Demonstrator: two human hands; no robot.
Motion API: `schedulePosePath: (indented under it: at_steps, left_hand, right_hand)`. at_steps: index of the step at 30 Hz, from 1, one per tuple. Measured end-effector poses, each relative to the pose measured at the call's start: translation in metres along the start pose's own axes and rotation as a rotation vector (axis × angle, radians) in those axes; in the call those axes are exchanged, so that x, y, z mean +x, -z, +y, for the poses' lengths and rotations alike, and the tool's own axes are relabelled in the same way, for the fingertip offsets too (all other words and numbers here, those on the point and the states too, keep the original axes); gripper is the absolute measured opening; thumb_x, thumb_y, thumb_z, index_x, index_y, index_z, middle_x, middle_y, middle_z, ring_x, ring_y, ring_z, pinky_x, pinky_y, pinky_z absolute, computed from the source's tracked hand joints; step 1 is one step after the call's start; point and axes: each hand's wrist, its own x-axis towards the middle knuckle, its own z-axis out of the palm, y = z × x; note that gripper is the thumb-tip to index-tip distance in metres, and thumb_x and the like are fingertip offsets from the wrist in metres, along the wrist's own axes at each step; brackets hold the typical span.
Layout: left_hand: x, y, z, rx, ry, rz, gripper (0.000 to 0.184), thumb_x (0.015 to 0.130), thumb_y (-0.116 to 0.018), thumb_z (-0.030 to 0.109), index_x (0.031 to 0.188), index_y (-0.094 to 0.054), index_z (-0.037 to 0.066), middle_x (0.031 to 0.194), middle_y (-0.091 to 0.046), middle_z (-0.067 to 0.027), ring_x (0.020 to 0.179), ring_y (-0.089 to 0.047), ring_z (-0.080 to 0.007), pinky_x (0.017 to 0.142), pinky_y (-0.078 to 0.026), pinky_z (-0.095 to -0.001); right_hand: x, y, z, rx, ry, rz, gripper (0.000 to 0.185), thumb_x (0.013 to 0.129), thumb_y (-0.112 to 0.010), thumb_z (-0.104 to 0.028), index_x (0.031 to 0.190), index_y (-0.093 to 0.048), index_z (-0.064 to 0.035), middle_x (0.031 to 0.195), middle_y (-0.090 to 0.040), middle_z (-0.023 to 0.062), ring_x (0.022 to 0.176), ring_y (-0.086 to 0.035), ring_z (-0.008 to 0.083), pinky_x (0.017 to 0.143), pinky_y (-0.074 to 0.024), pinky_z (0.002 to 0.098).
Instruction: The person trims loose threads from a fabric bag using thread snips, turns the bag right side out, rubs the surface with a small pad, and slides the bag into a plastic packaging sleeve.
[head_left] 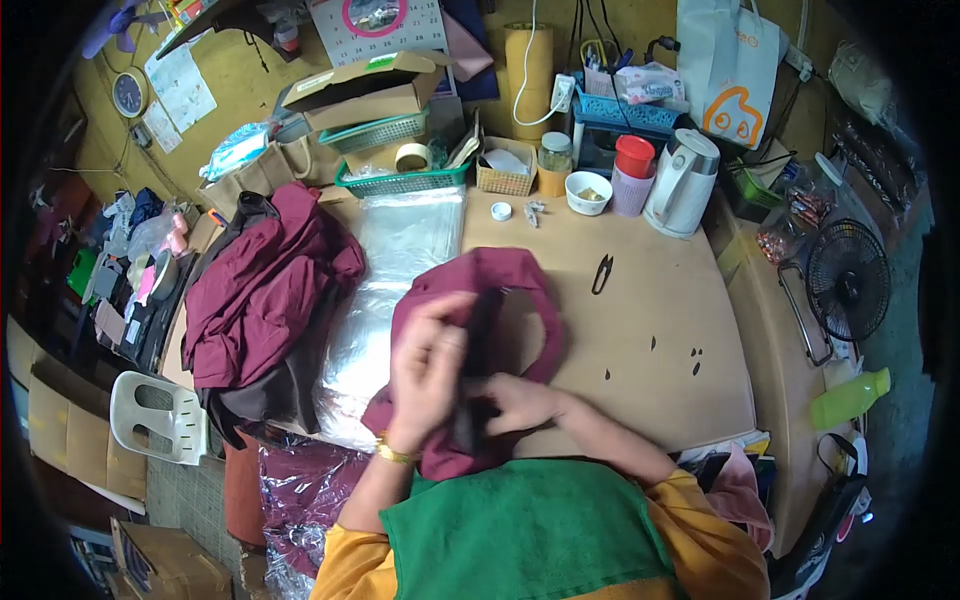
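Note:
In front of me is a maroon fabric piece (470, 268) with a black part (480, 335) and a wide loop arching to the right; its exact kind I cannot make out. My left hand (430, 355), a gold bracelet at its wrist, has curled fingers at the left of the black part and is slightly blurred. Low on the same fabric, my right hand (518, 402) is closed, its fingertips partly hidden in the folds. To the left lies a heap of maroon and black garments (265, 290). Clear plastic bags (410, 235) lie flat beside the heap, partly under the fabric.
Black thread snips (602, 274) and small dark pieces (696, 368) lie on the right of the table. Along the back stand green baskets (400, 184), a white bowl (588, 205), a lilac cup (632, 192) and a white kettle (682, 190). A fan (848, 280) is farther right.

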Motion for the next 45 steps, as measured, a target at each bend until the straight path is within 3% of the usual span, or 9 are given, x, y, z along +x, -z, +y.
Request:
schedulePosePath:
  at_steps: [5, 11, 15, 19, 26, 30, 36, 41, 45]
  left_hand:
    - [-0.026, -0.075, 0.022, 0.050, -0.268, -0.671, 0.018, 0.088, -0.059, 0.004, 0.073, -0.049, 0.003, 0.127, -0.061, -0.0145, 0.130, -0.051, -0.0332, 0.113, -0.028, -0.0524]
    - [-0.023, -0.049, 0.027, 0.242, -0.485, -0.789, 0.025, 0.091, -0.063, 0.017, 0.071, -0.053, 0.004, 0.138, -0.054, -0.0180, 0.139, -0.041, -0.0326, 0.117, -0.017, -0.0521]
    - [-0.027, 0.011, 0.007, 0.670, -0.344, 0.224, 0.076, 0.075, -0.077, 0.050, 0.124, -0.052, -0.003, 0.145, -0.038, -0.0245, 0.141, -0.031, -0.0369, 0.116, -0.018, -0.0502]
    - [-0.051, 0.023, -0.021, -0.271, 0.252, -0.035, 0.083, 0.086, -0.070, 0.031, 0.148, -0.028, -0.004, 0.145, -0.039, -0.0179, 0.137, -0.036, -0.0276, 0.115, -0.028, -0.0386]
    - [-0.073, 0.026, -0.070, 0.131, 0.124, 0.088, 0.010, 0.095, -0.056, 0.005, 0.096, -0.065, 0.001, 0.116, -0.064, -0.0151, 0.091, -0.060, -0.0146, 0.072, -0.050, -0.0270]
    - [-0.071, 0.076, -0.089, 0.015, 0.302, 0.521, 0.017, 0.103, -0.052, 0.021, 0.106, -0.060, 0.006, 0.086, -0.054, 0.0028, 0.071, -0.047, -0.0023, 0.063, -0.044, -0.0181]
    - [-0.019, 0.070, -0.035, 0.680, -0.106, 0.606, 0.020, 0.090, -0.068, 0.011, 0.106, -0.060, 0.002, 0.119, -0.051, -0.0123, 0.111, -0.048, -0.0214, 0.088, -0.040, -0.0326]
    - [-0.022, 0.033, 0.031, 0.167, 0.005, -0.420, 0.015, 0.086, -0.068, 0.006, 0.099, -0.064, 0.000, 0.088, -0.065, -0.0075, 0.083, -0.062, -0.0186, 0.077, -0.049, -0.0296]
    - [-0.033, 0.017, 0.015, -0.324, 0.243, -0.185, 0.081, 0.087, -0.067, 0.052, 0.143, -0.032, 0.005, 0.135, -0.048, -0.0202, 0.117, -0.056, -0.0281, 0.088, -0.052, -0.0386]
  right_hand:
    - [0.016, -0.003, 0.027, -0.473, -0.206, 0.452, 0.042, 0.082, -0.070, -0.006, 0.121, -0.056, -0.0012, 0.124, -0.052, 0.0113, 0.123, -0.049, 0.0220, 0.106, -0.0367, 0.0355]
    - [0.014, 0.074, 0.007, -0.535, -0.357, 0.808, 0.043, 0.082, -0.069, -0.007, 0.122, -0.055, -0.0015, 0.126, -0.051, 0.0126, 0.124, -0.048, 0.0235, 0.107, -0.0368, 0.0364]
    - [-0.016, 0.075, -0.064, -0.482, -0.036, 1.021, 0.043, 0.083, -0.069, -0.008, 0.123, -0.055, -0.0017, 0.127, -0.051, 0.0135, 0.125, -0.048, 0.0245, 0.107, -0.0368, 0.0370]
    - [-0.051, 0.121, -0.015, -0.571, -0.318, 1.152, 0.044, 0.083, -0.068, -0.009, 0.124, -0.055, -0.0020, 0.128, -0.051, 0.0144, 0.125, -0.047, 0.0254, 0.107, -0.0368, 0.0375]
    - [-0.045, 0.080, -0.002, -0.602, -0.412, 0.961, 0.045, 0.084, -0.067, -0.010, 0.126, -0.054, -0.0023, 0.129, -0.051, 0.0160, 0.127, -0.047, 0.0272, 0.107, -0.0368, 0.0385]
    - [-0.073, 0.095, 0.002, -0.565, -0.459, 1.100, 0.045, 0.084, -0.067, -0.010, 0.127, -0.054, -0.0025, 0.130, -0.050, 0.0169, 0.127, -0.046, 0.0281, 0.108, -0.0369, 0.0391]
    - [-0.048, 0.077, -0.022, -0.610, -0.290, 1.044, 0.046, 0.085, -0.066, -0.011, 0.128, -0.054, -0.0028, 0.132, -0.050, 0.0182, 0.129, -0.046, 0.0296, 0.108, -0.0369, 0.0399]
    - [-0.053, 0.120, 0.000, -0.682, -0.439, 1.154, 0.047, 0.085, -0.065, -0.012, 0.130, -0.053, -0.0031, 0.133, -0.050, 0.0193, 0.130, -0.045, 0.0308, 0.108, -0.0369, 0.0406]
    - [-0.028, 0.109, -0.057, -0.691, -0.115, 1.164, 0.048, 0.085, -0.065, -0.013, 0.131, -0.053, -0.0033, 0.134, -0.050, 0.0202, 0.130, -0.045, 0.0318, 0.108, -0.0369, 0.0412]
